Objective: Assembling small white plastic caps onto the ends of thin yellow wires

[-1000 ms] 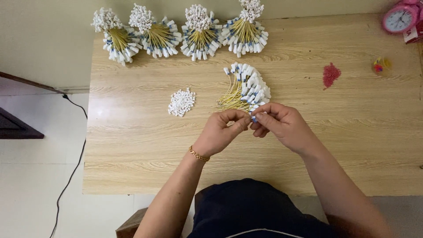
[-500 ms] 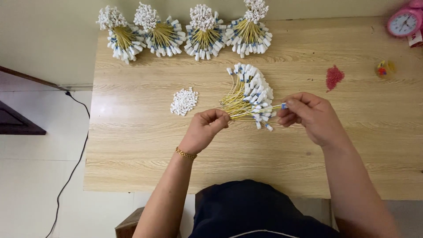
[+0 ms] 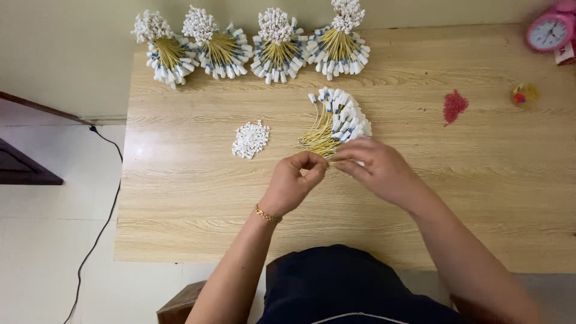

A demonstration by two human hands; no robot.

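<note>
Left hand (image 3: 295,180) and right hand (image 3: 375,168) meet at table (image 3: 180,204) centre, both pinching the thin yellow stems of the fanned bundle (image 3: 336,123) lying at 12 o'clock of them. Best kept taut, fingertips close. Four finished bundles (image 3: 276,45) line the far edge; pink clock (image 3: 549,33) at 2 o'clock.

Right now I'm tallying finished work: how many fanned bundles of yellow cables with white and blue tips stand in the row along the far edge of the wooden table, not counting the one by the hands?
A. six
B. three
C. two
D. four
D: four fanned bundles of yellow cables sit side by side along the far edge of the wooden table, apart from the looser bundle near the hands.
</note>
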